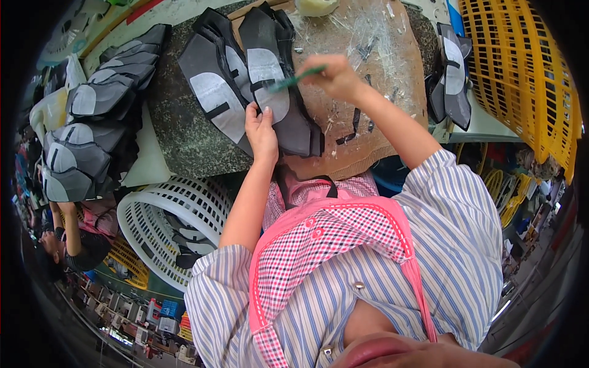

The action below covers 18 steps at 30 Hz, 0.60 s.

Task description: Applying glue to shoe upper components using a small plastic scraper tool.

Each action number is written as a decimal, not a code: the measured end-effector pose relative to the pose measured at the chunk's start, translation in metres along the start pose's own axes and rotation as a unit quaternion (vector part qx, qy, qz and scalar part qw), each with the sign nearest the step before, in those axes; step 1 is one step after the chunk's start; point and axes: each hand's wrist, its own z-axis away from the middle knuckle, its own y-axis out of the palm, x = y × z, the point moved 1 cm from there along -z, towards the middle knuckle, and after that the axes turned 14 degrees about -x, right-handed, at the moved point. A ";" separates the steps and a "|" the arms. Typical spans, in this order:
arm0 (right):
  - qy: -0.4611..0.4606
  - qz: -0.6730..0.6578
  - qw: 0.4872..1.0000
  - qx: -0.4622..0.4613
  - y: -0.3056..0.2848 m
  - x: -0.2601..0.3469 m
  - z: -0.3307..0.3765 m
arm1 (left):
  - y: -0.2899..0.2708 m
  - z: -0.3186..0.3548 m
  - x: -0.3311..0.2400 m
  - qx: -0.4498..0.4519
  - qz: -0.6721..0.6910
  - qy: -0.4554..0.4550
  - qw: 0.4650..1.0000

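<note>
Left hand (261,132) is flat on a dark shoe piece (270,80), fingers together and pressing its lower edge against the brown board (374,92). Right hand (334,76) is pinched shut on a green brush (294,80), its tip touching the pale grey patch on that same piece. The piece lies on top of a fan of like pieces (215,86) spread over the speckled worktop (178,129), just left of the board's middle. A stack of finished pieces (92,129) sits well to the left, and a few more (451,80) lie at the right beside a yellow crate (521,73). Below the worktop's edge stands a white basket (165,208) with dark pieces inside. A roll of tape (316,6) sits at the board's far edge.
</note>
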 end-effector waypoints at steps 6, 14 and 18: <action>-0.100 0.152 0.983 0.023 -0.013 0.031 0.020 | 0.003 0.003 -0.003 -0.006 -0.044 0.059 0.997; -0.021 0.220 0.972 0.082 -0.016 0.025 0.059 | 0.002 0.005 0.000 -0.023 -0.046 0.044 0.998; -0.077 0.120 0.986 -0.086 -0.003 0.025 0.029 | 0.007 0.006 -0.006 -0.010 -0.036 0.036 0.999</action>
